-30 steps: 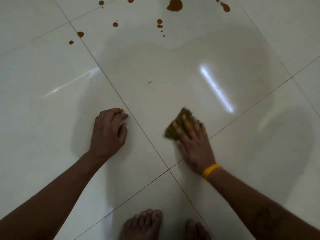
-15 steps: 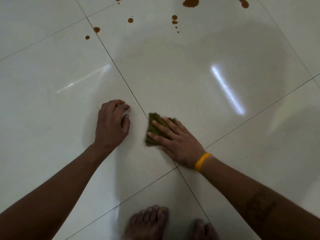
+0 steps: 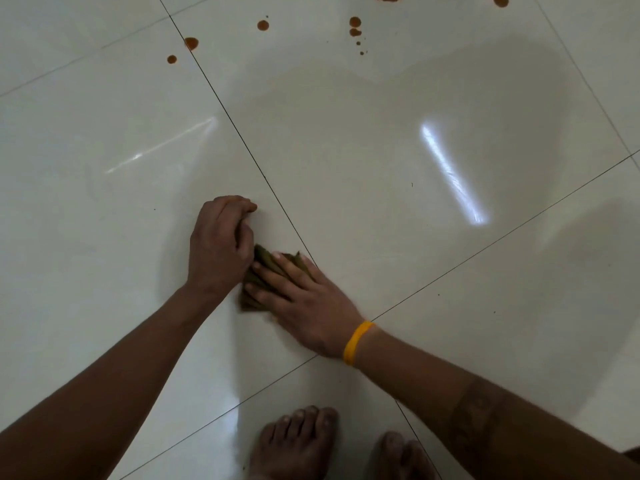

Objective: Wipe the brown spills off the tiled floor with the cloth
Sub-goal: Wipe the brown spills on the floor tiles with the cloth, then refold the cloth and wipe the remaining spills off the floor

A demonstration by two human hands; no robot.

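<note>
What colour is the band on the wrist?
Yellow-orange wristband, seen in the head view.

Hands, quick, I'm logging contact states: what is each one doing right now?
Left hand: fingers curled, knuckles on the tiled floor, holding nothing.
Right hand: open, flat, pressing the cloth down.

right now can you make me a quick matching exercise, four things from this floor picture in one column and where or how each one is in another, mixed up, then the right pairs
Things:
1. cloth
2. brown spills
3. wristband
4. left hand

Places or states:
A. scattered along the far edge of the view, unwiped
B. curled, resting on the tile beside the cloth
C. yellow, around the right wrist
D. olive green, pressed flat to the tiled floor under the right hand

Pairs: 1-D, 2-A, 3-C, 4-B
</note>
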